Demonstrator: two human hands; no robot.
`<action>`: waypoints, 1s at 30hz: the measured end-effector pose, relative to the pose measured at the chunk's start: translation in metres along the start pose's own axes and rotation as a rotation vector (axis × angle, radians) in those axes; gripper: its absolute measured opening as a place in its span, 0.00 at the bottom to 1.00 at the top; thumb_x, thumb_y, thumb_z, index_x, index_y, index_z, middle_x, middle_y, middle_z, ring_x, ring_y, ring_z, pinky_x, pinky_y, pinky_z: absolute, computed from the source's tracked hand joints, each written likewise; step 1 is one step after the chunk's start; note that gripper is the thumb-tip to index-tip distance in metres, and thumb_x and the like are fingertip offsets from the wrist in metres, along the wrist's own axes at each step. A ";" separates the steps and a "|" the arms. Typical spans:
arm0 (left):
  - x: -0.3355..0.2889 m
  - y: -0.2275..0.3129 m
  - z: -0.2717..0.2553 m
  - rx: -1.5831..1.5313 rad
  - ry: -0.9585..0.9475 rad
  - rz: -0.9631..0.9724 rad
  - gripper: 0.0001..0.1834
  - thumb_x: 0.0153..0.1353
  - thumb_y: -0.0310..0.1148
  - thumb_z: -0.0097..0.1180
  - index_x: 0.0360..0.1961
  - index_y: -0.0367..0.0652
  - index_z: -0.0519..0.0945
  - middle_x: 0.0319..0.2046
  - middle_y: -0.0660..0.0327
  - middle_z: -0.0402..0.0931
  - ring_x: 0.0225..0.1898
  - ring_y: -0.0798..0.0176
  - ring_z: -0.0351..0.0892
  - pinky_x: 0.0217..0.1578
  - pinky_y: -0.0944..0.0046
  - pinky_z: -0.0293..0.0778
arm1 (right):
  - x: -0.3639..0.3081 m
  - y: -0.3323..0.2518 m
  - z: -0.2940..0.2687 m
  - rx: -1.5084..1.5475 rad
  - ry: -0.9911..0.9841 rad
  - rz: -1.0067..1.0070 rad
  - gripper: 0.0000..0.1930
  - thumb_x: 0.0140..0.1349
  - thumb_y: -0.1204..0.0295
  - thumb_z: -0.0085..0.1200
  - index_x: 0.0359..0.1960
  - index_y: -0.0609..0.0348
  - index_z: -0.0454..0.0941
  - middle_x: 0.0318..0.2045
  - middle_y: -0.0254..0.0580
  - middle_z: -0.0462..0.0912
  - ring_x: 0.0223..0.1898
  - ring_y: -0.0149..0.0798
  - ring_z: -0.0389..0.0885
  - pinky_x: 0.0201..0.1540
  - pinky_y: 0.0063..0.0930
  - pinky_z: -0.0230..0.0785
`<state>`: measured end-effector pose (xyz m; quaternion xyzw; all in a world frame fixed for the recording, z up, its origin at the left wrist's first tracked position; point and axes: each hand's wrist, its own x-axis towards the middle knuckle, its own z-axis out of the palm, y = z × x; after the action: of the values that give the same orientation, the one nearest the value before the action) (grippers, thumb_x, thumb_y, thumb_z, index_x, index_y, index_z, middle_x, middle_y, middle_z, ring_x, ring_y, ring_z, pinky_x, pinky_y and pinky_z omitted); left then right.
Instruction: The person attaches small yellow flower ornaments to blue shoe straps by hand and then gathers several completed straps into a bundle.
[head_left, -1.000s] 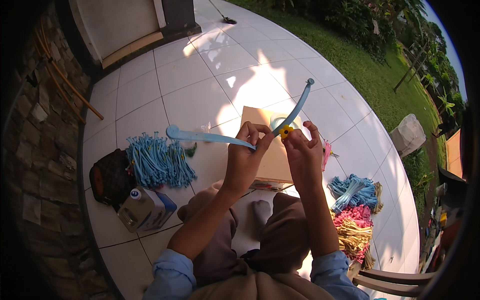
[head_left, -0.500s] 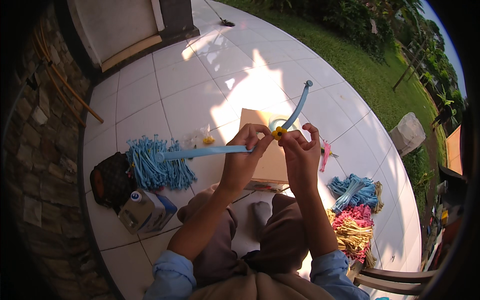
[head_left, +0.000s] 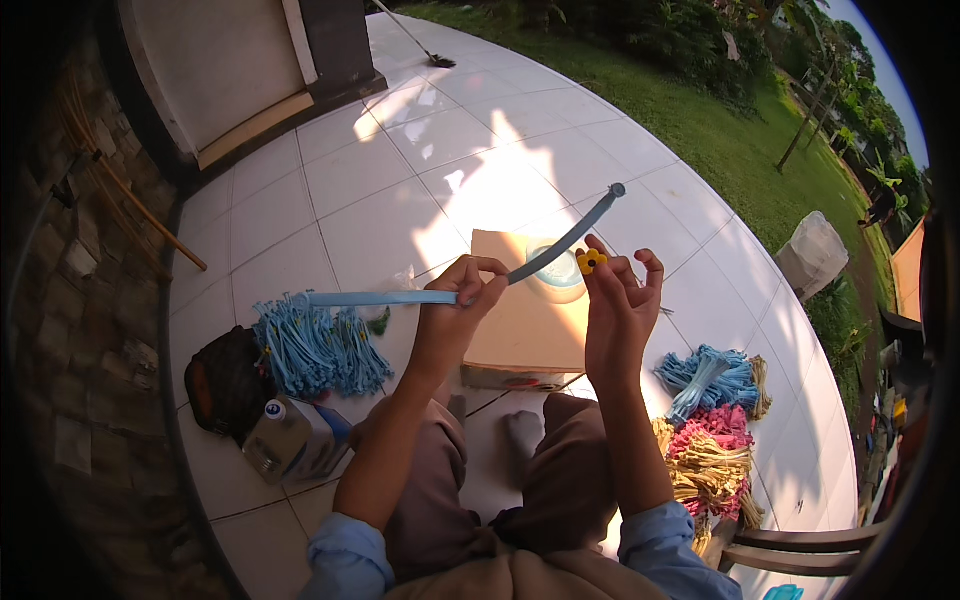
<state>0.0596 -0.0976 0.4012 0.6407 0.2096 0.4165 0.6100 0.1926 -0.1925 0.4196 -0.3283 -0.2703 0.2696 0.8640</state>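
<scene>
Farthest left of your left grip, a dark bag point(head_left: 225, 380) sits on the floor, with a metal jerrycan point(head_left: 300, 440) just beside it. Nearer, below the strap's free end, lies a bundle of blue straps point(head_left: 320, 355). Your left hand point(head_left: 455, 305) pinches one blue strap point(head_left: 385, 298) between thumb and fingers; its ends extend left and up-right of this grip. Under and between both grips stands a cardboard box point(head_left: 520, 335), carrying a round container point(head_left: 556, 268). Your right hand point(head_left: 615, 320) pinches the yellow flower point(head_left: 590, 263) at its fingertips. The flower was against the strap a moment ago; now your hands have parted, so both pieces are separate. Right and below this grip lie blue, pink and beige bundles point(head_left: 712, 425).
</scene>
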 end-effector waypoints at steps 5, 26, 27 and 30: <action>0.002 -0.007 0.016 -0.022 0.110 0.043 0.19 0.54 0.23 0.53 0.16 0.44 0.56 0.27 0.64 0.72 0.26 0.78 0.60 0.27 0.76 0.60 | -0.008 0.011 0.006 0.042 0.090 0.347 0.33 0.50 0.77 0.58 0.52 0.63 0.47 0.35 0.46 0.73 0.41 0.35 0.72 0.48 0.27 0.65; -0.001 0.000 0.028 0.065 0.126 0.058 0.21 0.55 0.22 0.55 0.14 0.39 0.56 0.26 0.61 0.70 0.24 0.75 0.62 0.26 0.74 0.62 | -0.009 0.020 0.011 -0.114 0.137 0.273 0.29 0.50 0.75 0.60 0.46 0.61 0.51 0.32 0.42 0.77 0.39 0.33 0.72 0.47 0.24 0.60; -0.001 -0.003 0.026 0.043 0.104 0.072 0.20 0.55 0.22 0.55 0.15 0.39 0.56 0.27 0.62 0.70 0.24 0.75 0.62 0.25 0.74 0.62 | -0.010 0.021 0.012 -0.113 0.136 0.274 0.29 0.50 0.75 0.60 0.46 0.61 0.51 0.32 0.42 0.77 0.39 0.33 0.72 0.47 0.24 0.60; -0.002 -0.002 0.025 0.017 0.063 0.062 0.19 0.56 0.23 0.54 0.16 0.39 0.57 0.27 0.63 0.71 0.22 0.77 0.62 0.23 0.75 0.61 | -0.012 0.022 0.013 -0.215 0.128 0.213 0.28 0.50 0.75 0.59 0.45 0.60 0.51 0.32 0.41 0.77 0.37 0.31 0.73 0.43 0.23 0.62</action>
<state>0.0790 -0.1138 0.4007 0.6387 0.2122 0.4531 0.5846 0.1698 -0.1806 0.4089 -0.4622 -0.2055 0.3078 0.8059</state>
